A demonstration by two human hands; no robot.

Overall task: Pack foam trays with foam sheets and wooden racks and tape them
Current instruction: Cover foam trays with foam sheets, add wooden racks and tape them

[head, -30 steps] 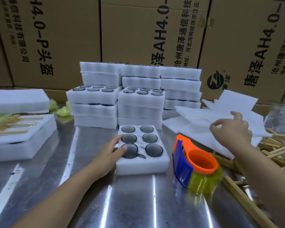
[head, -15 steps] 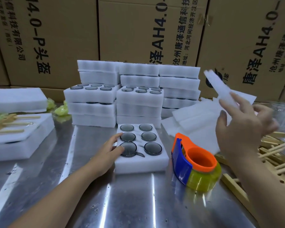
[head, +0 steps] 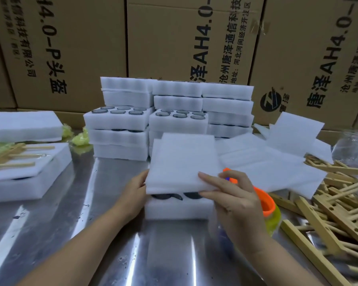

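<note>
- The step in hand looks like covering: the right hand (head: 234, 205) is bringing a sheet (head: 184, 162) down over the tray (head: 178, 208), which is sitting on the table (head: 87, 244) straight ahead, between the two forearms.
- The right fingers (head: 210, 178) are pinching the sheet's near right corner, one digit lying flat on top and the others curling at the edge beside it.
- The left hand (head: 132, 193) is pressing against the left side of the tray and touching the sheet's left edge. Its fingertips are hiding under the sheet, so I cannot tell whether they are gripping or merely steadying.
- The sheet is hovering tilted, its near edge lifted clear, so two dark discs in the tray's front holes are showing beneath it.
- The next move is probably calling for lowering the sheet flat and squaring its edges to the tray, since it is overhanging at the back.
- A tape dispenser (head: 267, 205) is standing just right of the tray, mostly behind the right hand, within easy reach for taping.
- Racks (head: 339, 205) are lying in a loose heap at the right, and one will likely be needed on top before tape.
- More sheets (head: 267, 164) are lying spread behind the dispenser.
- Stacks (head: 120, 124) of filled trays are standing further back, against boxes (head: 184, 38).
</note>
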